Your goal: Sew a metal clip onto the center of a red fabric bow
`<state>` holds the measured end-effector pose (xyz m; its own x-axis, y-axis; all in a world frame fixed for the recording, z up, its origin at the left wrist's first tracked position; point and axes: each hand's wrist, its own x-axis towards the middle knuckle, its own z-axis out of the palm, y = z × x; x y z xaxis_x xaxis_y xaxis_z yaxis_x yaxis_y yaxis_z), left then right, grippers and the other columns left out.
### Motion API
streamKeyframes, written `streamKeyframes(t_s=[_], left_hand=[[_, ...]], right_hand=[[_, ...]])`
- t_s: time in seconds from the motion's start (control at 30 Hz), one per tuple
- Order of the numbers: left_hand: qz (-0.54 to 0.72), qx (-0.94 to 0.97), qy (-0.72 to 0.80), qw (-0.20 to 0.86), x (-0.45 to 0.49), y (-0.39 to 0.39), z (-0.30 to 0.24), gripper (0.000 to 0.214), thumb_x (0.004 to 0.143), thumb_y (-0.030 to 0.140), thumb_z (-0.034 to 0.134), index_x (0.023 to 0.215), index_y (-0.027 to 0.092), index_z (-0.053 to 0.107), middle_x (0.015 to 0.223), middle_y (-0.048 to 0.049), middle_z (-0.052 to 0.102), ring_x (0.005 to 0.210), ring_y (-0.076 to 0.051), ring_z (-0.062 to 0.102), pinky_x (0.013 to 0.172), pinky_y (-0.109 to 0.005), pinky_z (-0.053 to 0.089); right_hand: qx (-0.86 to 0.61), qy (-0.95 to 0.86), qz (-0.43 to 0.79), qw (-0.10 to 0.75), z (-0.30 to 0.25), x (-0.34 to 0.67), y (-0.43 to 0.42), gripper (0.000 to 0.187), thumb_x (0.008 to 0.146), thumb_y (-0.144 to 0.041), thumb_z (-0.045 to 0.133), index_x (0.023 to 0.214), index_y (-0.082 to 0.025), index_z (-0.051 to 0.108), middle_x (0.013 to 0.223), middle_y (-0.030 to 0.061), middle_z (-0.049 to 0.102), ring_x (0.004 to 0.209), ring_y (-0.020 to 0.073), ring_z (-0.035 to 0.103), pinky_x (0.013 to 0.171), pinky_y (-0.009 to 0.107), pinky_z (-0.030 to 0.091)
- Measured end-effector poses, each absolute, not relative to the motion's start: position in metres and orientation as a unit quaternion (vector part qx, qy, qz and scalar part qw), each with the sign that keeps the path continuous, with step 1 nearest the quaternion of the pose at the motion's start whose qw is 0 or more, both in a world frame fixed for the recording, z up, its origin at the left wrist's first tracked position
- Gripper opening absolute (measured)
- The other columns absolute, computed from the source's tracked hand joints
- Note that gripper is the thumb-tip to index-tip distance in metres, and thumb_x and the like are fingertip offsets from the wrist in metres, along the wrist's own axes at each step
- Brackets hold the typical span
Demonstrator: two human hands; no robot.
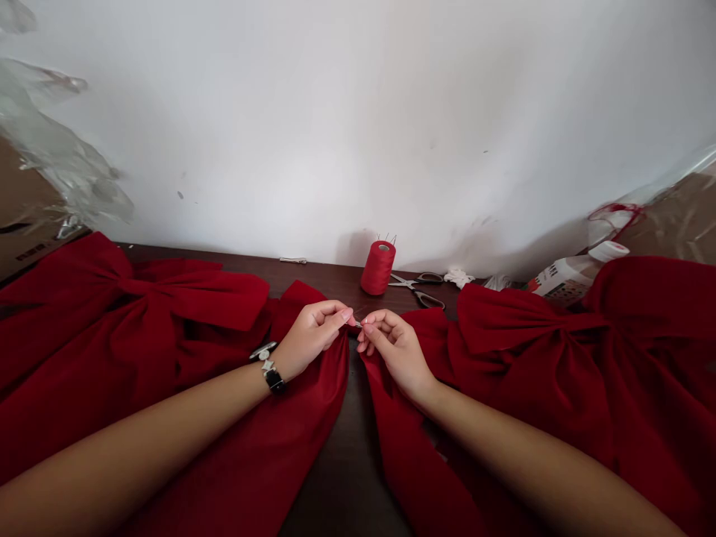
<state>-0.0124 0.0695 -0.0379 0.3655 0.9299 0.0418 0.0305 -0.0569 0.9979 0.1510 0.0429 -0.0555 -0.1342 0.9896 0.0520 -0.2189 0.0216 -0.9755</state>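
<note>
My left hand [323, 328] is closed in a pinch, thumb against forefinger. Facing it, fingertips almost meeting, my right hand [394, 347] pinches as well. Between the fingertips shows a small silvery piece [359, 324], too small for me to name; which hand grips it I cannot tell. Red fabric [313, 418] hangs in folds beneath my left hand, and another red strip [403, 440] lies below my right. Just beyond the hands stands a spool of red thread [378, 268] with several needles stuck upright in its top.
Large red fabric bows lie left [139, 298] and right [559, 328] on the dark table [330, 485]. By the wall are a metal clip [292, 260], scissors [411, 284], a white lacy piece [459, 278] and a bottle [570, 276]. Cardboard boxes with clear plastic flank both sides.
</note>
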Motion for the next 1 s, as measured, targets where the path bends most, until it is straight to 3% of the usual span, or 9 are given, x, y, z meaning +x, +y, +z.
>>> streamKeyframes(t_s=[0.33,0.63,1.0], left_hand=[[0.391,0.629,0.396,0.543,-0.011,0.068,-0.032,0.032,0.082,0.045,0.063,0.077,0.014,0.066,0.044,0.0078,0.032,0.041,-0.006,0.024,0.04,-0.022,0.018],[0.375,0.601,0.368,0.602,-0.01,0.073,-0.038,0.024,0.084,0.037,0.057,0.073,0.018,0.049,0.05,0.0099,0.028,0.043,-0.005,0.022,0.042,-0.019,0.018],[0.394,0.642,0.357,0.553,-0.011,0.072,-0.036,0.029,0.083,0.044,0.06,0.077,0.015,0.062,0.047,0.0081,0.038,0.043,-0.007,0.03,0.045,-0.022,0.026]], right_hand=[[-0.358,-0.479,0.594,0.539,-0.059,0.157,0.046,0.028,0.078,-0.04,0.072,0.088,-0.017,0.058,0.073,-0.0006,0.062,0.056,0.0081,0.06,0.052,0.019,0.047],[-0.33,-0.48,0.61,0.537,-0.061,0.16,0.049,0.025,0.077,-0.033,0.074,0.09,-0.016,0.06,0.075,-0.0007,0.064,0.059,0.008,0.063,0.055,0.018,0.05],[-0.329,-0.491,0.619,0.518,-0.063,0.162,0.05,0.022,0.076,-0.029,0.075,0.089,-0.015,0.064,0.075,0.0001,0.067,0.06,0.0086,0.066,0.055,0.016,0.052]])
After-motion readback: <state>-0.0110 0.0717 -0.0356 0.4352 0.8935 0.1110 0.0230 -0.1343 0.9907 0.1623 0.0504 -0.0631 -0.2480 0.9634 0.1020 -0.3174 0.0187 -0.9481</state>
